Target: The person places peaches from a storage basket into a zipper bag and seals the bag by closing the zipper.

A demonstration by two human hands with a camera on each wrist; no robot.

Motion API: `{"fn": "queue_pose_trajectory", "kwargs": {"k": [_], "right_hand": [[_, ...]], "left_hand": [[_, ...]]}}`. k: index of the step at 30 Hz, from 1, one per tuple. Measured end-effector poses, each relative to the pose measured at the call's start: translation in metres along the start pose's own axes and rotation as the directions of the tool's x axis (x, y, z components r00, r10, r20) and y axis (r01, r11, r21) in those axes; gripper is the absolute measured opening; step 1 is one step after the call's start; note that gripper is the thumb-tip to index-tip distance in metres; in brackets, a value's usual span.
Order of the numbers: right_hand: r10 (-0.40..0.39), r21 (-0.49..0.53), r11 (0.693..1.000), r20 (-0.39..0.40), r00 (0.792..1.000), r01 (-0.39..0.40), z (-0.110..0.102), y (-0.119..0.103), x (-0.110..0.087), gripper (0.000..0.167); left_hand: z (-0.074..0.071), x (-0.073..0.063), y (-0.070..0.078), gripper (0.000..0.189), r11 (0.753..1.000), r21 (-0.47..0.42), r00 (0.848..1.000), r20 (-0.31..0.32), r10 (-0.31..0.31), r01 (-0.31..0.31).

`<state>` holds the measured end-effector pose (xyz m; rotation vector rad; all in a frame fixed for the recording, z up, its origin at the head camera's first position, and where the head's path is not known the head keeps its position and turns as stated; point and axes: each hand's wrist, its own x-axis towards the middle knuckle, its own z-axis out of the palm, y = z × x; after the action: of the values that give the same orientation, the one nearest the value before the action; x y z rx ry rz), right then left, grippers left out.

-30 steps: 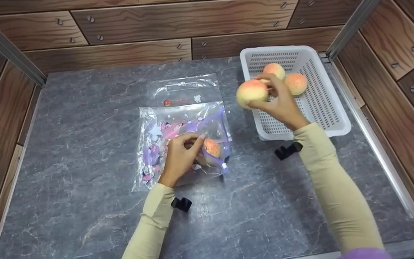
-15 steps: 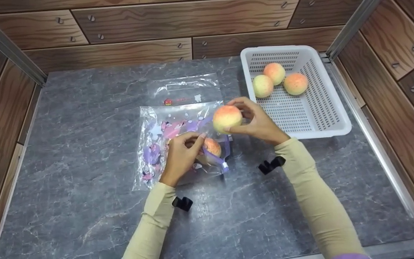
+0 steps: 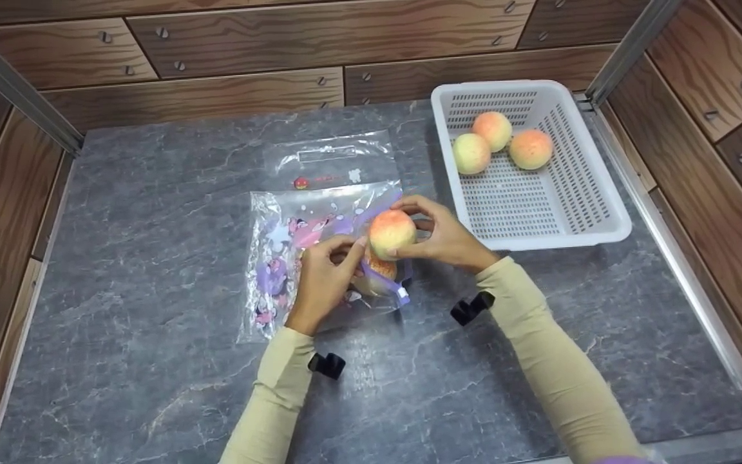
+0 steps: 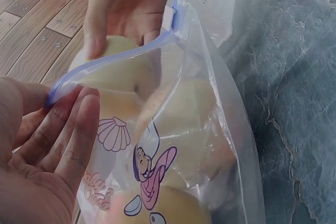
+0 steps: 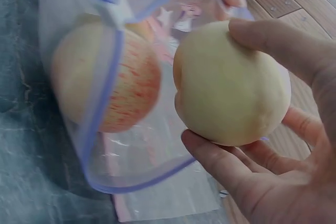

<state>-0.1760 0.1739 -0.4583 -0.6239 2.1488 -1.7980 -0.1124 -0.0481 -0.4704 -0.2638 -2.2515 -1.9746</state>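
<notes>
A clear zip bag (image 3: 272, 274) with pink and purple cartoon prints lies on the table, its purple zip edge (image 4: 113, 56) spread apart on the right side. My left hand (image 3: 326, 277) pinches that edge between thumb and fingers. Inside the bag sits a red-speckled peach (image 5: 134, 90); through the film the left wrist view shows at least one more peach (image 4: 168, 205). With thumb and fingers around it, my right hand (image 3: 451, 235) holds another peach (image 3: 391, 233) at the bag's mouth. Part of this peach appears behind the zip edge in the left wrist view.
A white slotted basket (image 3: 606, 206) stands at the back right, with a yellowish peach (image 3: 471, 153) and two redder peaches (image 3: 492, 131) in its far part. Another clear plastic piece (image 3: 329, 161) with a handle cutout shows behind the bag. Wood-patterned walls (image 3: 236, 35) border the table.
My right hand has carried the peach from over the basket's left rim, leftward and toward me, to the bag's mouth. My left hand has stayed on the bag edge.
</notes>
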Motion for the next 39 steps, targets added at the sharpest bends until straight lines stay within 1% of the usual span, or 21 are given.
{"fn": "queue_pose_trajectory", "kwargs": {"k": [3, 5, 11, 14, 21, 29, 34, 36, 38, 39], "right_hand": [[0.043, 0.002, 0.999, -0.044, 0.998, -0.043, 0.005, 0.001, 0.000, 0.067], [0.050, -0.001, 0.999, -0.078, 0.996, -0.050, 0.008, 0.002, 0.000, 0.065], [0.019, -0.071, 0.997, -0.188, 0.982, -0.033, 0.019, 0.004, 0.001, 0.063], [0.001, -0.119, 0.992, -0.238, 0.971, -0.030, 0.025, 0.007, 0.002, 0.064], [-0.057, -0.212, 0.977, -0.326, 0.944, -0.014, 0.039, 0.012, 0.004, 0.064], [-0.149, -0.308, 0.951, -0.352, 0.924, 0.035, 0.050, 0.016, 0.004, 0.065], [-0.219, -0.386, 0.921, -0.399, 0.891, 0.053, 0.054, 0.019, 0.005, 0.065], [-0.241, -0.420, 0.906, -0.408, 0.881, 0.054, 0.055, 0.019, 0.006, 0.064], [-0.253, -0.440, 0.896, -0.407, 0.878, 0.054, 0.056, 0.018, 0.006, 0.064], [-0.250, -0.434, 0.899, -0.404, 0.880, 0.055, 0.056, 0.018, 0.006, 0.064]], "left_hand": [[0.001, 0.001, 0.001, 0.017, 1.000, 0.013, 1.000, 0.006, 0.015, -0.016], [0.001, 0.001, 0.001, 0.017, 0.999, 0.023, 1.000, 0.007, 0.022, -0.022], [0.003, 0.003, 0.002, 0.017, 0.999, 0.026, 0.999, 0.013, 0.042, -0.043], [0.004, 0.004, 0.003, 0.017, 0.999, 0.025, 0.999, 0.018, 0.045, -0.046], [0.004, 0.004, 0.004, 0.017, 0.999, 0.009, 0.999, 0.031, 0.042, -0.042], [0.005, 0.004, 0.006, 0.018, 0.999, -0.006, 0.999, 0.026, 0.045, -0.045], [0.005, 0.005, 0.006, 0.018, 0.998, 0.000, 0.998, 0.020, 0.066, -0.066], [0.005, 0.005, 0.007, 0.017, 0.998, 0.001, 0.998, 0.018, 0.068, -0.068], [0.004, 0.005, 0.006, 0.017, 0.997, 0.016, 0.997, 0.013, 0.069, -0.070], [0.003, 0.005, 0.006, 0.017, 0.997, 0.019, 0.998, 0.012, 0.068, -0.069]]}}
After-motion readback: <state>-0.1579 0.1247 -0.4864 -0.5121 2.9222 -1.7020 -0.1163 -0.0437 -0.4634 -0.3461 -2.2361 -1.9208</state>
